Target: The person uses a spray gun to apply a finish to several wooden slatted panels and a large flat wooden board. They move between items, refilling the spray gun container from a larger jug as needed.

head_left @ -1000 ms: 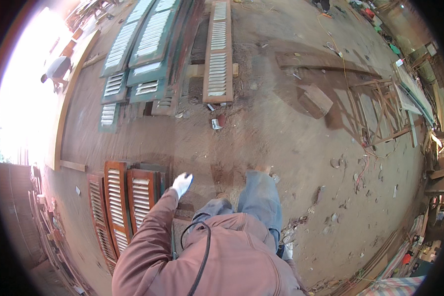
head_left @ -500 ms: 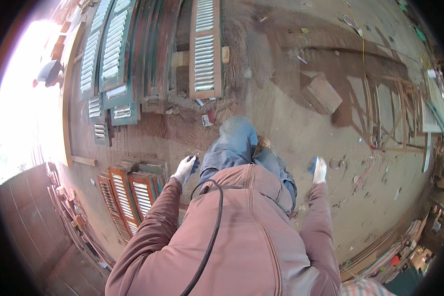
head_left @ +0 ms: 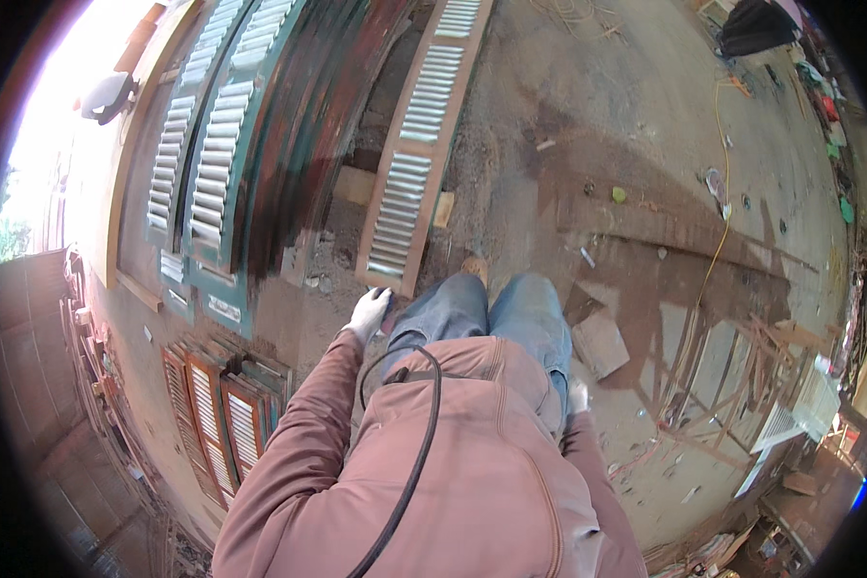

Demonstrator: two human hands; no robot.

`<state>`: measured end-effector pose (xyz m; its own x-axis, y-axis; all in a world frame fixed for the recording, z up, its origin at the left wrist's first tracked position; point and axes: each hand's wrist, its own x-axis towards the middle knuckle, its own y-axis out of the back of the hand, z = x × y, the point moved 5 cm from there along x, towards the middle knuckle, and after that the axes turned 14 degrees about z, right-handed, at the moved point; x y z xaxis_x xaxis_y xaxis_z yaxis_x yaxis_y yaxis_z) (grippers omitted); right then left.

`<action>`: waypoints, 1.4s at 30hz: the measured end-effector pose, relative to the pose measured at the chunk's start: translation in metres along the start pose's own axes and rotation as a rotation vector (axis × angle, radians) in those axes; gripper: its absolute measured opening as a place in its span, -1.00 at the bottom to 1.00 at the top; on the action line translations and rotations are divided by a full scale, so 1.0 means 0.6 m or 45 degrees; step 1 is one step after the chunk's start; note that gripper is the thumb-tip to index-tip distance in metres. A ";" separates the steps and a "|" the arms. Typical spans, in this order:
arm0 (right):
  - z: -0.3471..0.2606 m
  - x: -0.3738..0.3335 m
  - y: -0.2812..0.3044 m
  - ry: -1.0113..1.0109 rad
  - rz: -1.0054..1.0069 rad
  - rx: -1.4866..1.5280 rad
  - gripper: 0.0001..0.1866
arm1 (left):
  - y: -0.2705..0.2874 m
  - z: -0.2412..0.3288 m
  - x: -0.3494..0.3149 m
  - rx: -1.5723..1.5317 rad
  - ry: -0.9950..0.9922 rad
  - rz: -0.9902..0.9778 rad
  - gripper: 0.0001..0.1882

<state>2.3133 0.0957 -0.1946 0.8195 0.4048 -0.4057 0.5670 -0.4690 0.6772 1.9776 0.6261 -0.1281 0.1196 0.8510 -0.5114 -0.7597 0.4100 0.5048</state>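
Observation:
My left hand, in a white glove with a dark blue palm side, hangs beside my left thigh. Its fingers look loosely bent and apart, and no held thing shows. Just beyond it is the near end of a long brown louvered shutter, lying flat; I cannot tell whether the glove touches it. My right hand, also in a white glove, hangs low by my right thigh. Its fingers are blurred and partly hidden, so their pose is unclear.
Green-edged louvered shutters lie stacked ahead on the left. Smaller brown shutters stand grouped at the near left. On the right, a flat board, a yellow cord and thin wooden frames lie on the dirt floor.
I have stepped forward, and the brown shutter is now much nearer my left hand. My right hand has swung in from the side toward my thigh. The view has turned somewhat.

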 end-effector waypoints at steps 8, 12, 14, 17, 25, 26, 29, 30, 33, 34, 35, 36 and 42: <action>-0.146 0.261 0.104 -0.548 -0.144 0.178 -0.76 | -0.287 0.540 0.290 0.513 -0.242 -0.191 -0.51; -0.191 0.452 0.185 -0.243 -0.319 -0.164 -0.77 | -0.380 0.609 0.419 0.084 -0.108 -0.004 -0.52; -0.253 0.619 0.248 0.193 -0.435 -0.501 -0.78 | -0.387 0.605 0.432 0.251 0.009 0.004 -0.56; -0.366 0.924 0.317 0.248 0.046 -0.079 -0.71 | -0.395 0.646 0.470 0.469 0.012 0.049 -0.56; -0.838 1.505 0.352 -0.174 0.039 0.651 -0.74 | -0.416 0.653 0.600 0.127 0.589 0.128 -0.54; -0.894 1.543 0.331 -0.138 0.016 0.628 -0.73 | -0.422 0.653 0.626 0.265 0.621 0.101 -0.52; -1.005 1.618 0.247 -0.086 -0.020 0.583 -0.73 | -0.443 0.580 0.714 0.344 0.650 0.170 -0.44; -0.994 1.637 0.233 0.083 -0.049 0.466 -0.75 | -0.451 0.561 0.762 0.328 0.618 0.198 -0.41; -0.979 1.666 0.180 -0.098 -0.115 -0.013 -0.63 | -0.497 0.749 0.914 -0.021 0.637 0.283 -0.60; -1.030 1.656 0.159 -0.241 -0.227 -0.188 -0.64 | -0.493 0.793 0.959 -0.194 0.539 0.332 -0.61; -1.018 1.678 0.165 -0.085 -0.143 -0.236 -0.66 | -0.500 0.861 1.014 -0.373 0.415 0.328 -0.62; -1.045 1.692 0.158 -0.057 -0.144 -0.199 -0.67 | -0.492 0.900 1.055 -0.396 0.423 0.323 -0.62; -1.225 1.825 0.153 -0.406 -0.346 0.101 -0.70 | -0.479 1.163 1.202 -0.509 0.379 0.399 -0.62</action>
<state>3.2011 1.0728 -0.1259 0.6170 0.2649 -0.7411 0.7605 -0.4429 0.4749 2.7282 1.3510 -0.1570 -0.2906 0.7592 -0.5824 -0.9187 -0.0513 0.3915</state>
